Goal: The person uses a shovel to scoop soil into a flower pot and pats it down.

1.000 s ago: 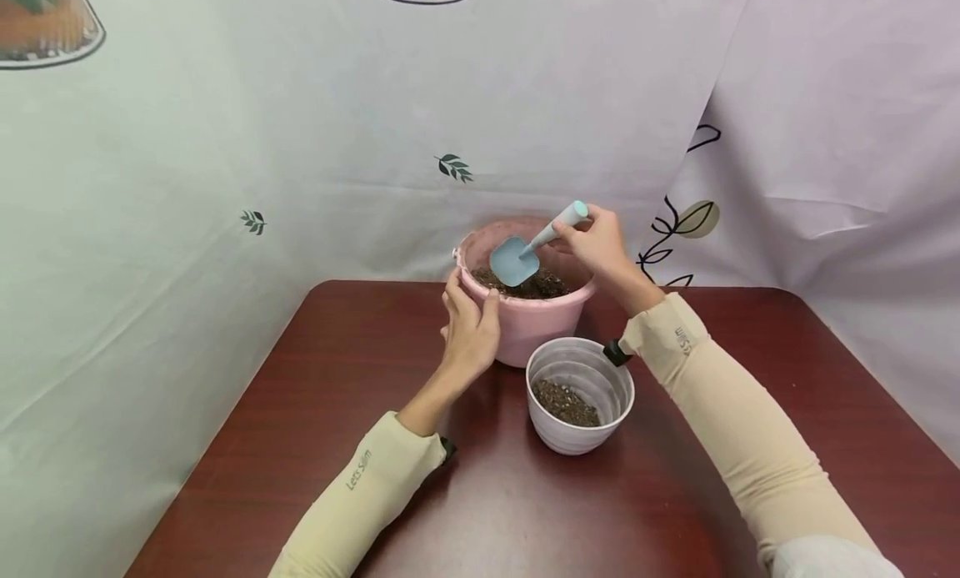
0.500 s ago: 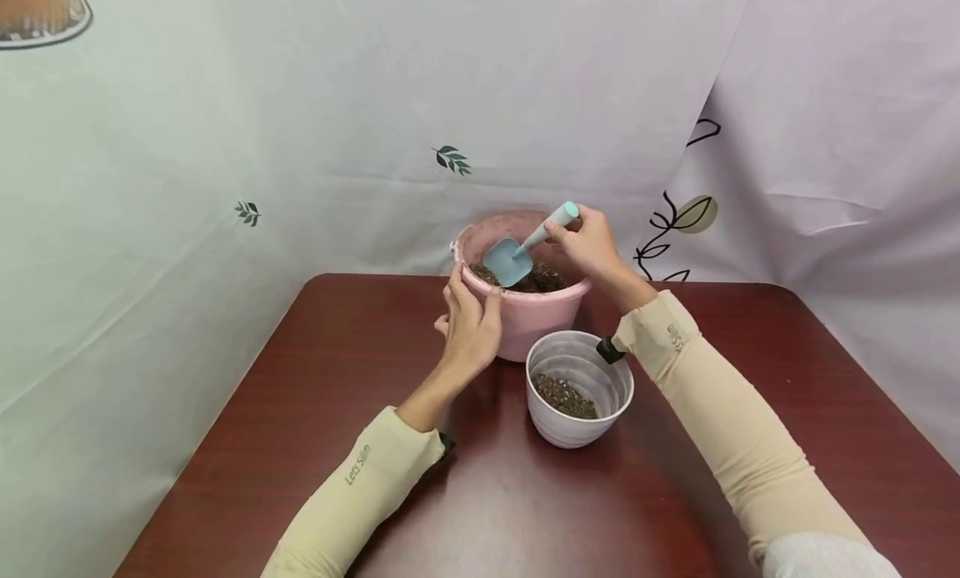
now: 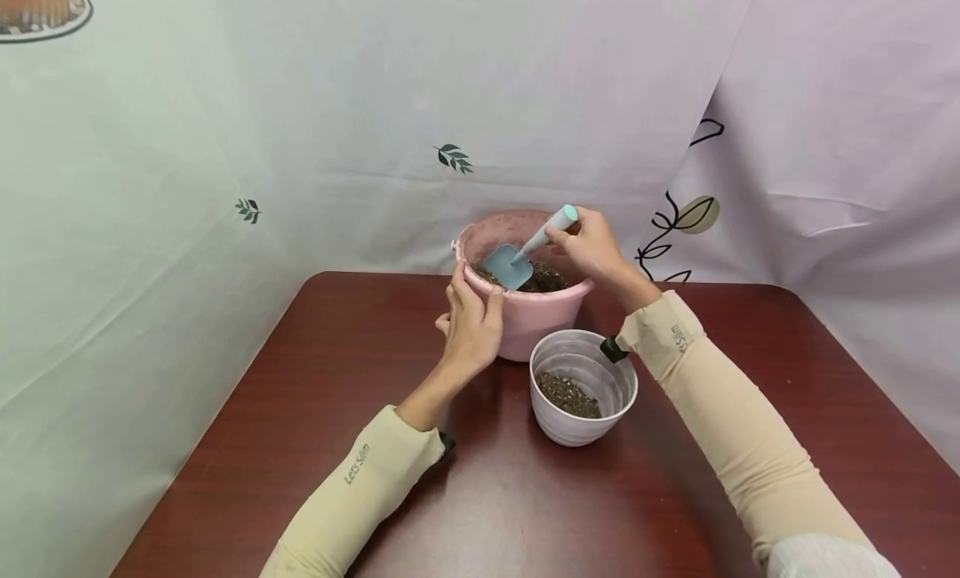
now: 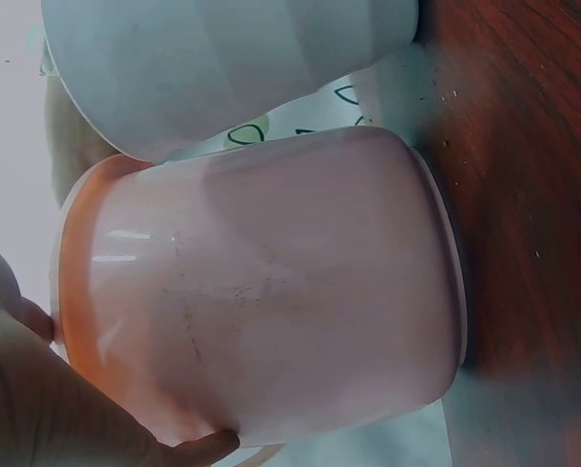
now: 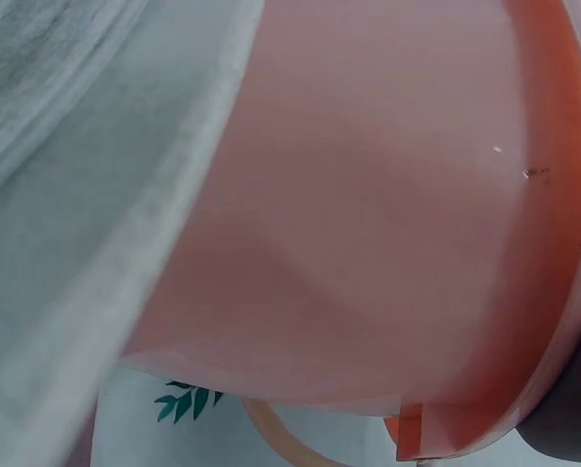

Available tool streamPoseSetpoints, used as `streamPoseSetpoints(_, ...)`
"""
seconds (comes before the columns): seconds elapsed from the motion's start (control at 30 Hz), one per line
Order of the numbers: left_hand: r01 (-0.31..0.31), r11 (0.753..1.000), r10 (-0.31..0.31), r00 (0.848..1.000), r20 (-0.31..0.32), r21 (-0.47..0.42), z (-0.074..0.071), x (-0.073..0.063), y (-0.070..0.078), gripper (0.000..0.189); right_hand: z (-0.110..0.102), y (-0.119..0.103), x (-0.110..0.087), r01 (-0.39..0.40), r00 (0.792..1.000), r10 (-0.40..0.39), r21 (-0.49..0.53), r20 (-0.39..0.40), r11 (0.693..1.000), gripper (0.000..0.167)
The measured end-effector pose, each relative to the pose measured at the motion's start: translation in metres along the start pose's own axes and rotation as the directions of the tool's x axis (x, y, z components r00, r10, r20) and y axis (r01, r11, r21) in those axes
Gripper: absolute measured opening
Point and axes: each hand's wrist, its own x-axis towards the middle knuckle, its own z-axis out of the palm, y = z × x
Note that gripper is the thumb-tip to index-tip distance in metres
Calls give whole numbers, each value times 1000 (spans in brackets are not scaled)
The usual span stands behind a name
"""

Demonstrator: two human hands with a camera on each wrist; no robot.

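Note:
A light blue hand trowel (image 3: 508,267) leans down into a pink bucket (image 3: 536,315), its square blade over the dark soil (image 3: 546,279) inside. My right hand (image 3: 594,244) pinches the trowel's pale handle from above. At the bucket's front left, my left hand (image 3: 471,329) holds its side, thumb and forefinger up at the rim; in the left wrist view a fingertip bends against the outer wall (image 4: 300,282). In front stands a whitish ribbed pot (image 3: 572,430) with some brown soil (image 3: 568,394) at its bottom. The right wrist view shows only the pot and bucket walls.
Both containers stand on a dark red-brown wooden table (image 3: 360,344). White cloth (image 3: 345,103) with printed leaves hangs right behind the bucket and along both sides. A few crumbs (image 4: 448,117) lie on the tabletop near the pot.
The trowel has shifted slightly left and lower, its blade now closer to the soil. My left hand keeps its place on the bucket, and the pot stays where it was.

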Motion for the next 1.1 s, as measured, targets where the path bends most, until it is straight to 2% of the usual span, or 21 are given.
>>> streamPoseSetpoints(0.23,21,1000,-21,1000,10,-17,-4,0,-1,70,2,-2,-1,-39,999,39,-46,1,998,21)
streamPoseSetpoints(0.33,21,1000,-21,1000,11,-12,-3,0,-2,70,-1,-2,-3,-67,998,67,-28,20,997,21)
streamPoseSetpoints(0.47,10,1000,-10,1000,23,-9,-1,0,-1,71,-9,-4,-5,-96,994,95,21,57,995,21)
streamPoseSetpoints(0.67,5,1000,-5,1000,6,-14,-3,2,1,70,-15,-12,-4,-105,991,96,101,96,989,22)
streamPoseSetpoints(0.9,1,1000,-1,1000,9,-16,-3,3,2,71,-25,-11,-5,-213,977,199,239,81,947,20)
streamPoseSetpoints(1.1,12,1000,-12,1000,9,-5,-5,2,1,72,-23,-9,-6,-208,977,188,234,105,950,22)
